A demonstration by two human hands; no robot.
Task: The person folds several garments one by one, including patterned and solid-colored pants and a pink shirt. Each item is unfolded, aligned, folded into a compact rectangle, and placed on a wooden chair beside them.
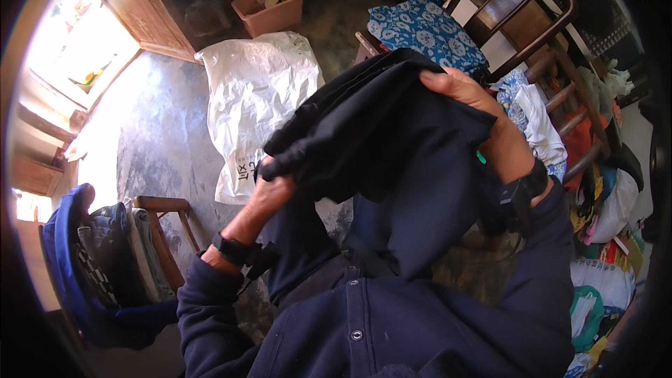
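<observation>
Between my two hands a black cloth garment is held up in front of my body, bunched and creased, its lower part hanging towards my lap. My left hand grips its gathered left edge; cloth covers most of those fingers. At the upper right, my right hand holds the garment with the thumb on top and the other fingers hidden behind or under it. What kind of garment it is I cannot tell. Beyond it, a crumpled white plastic bag bearing writing lies on the floor.
A chair with folded clothes stands at left. Ahead are a pink plastic tub and a blue floral cloth. A wooden chair stands at upper right, near a white cloth. Mixed bags and textiles pile up along the right.
</observation>
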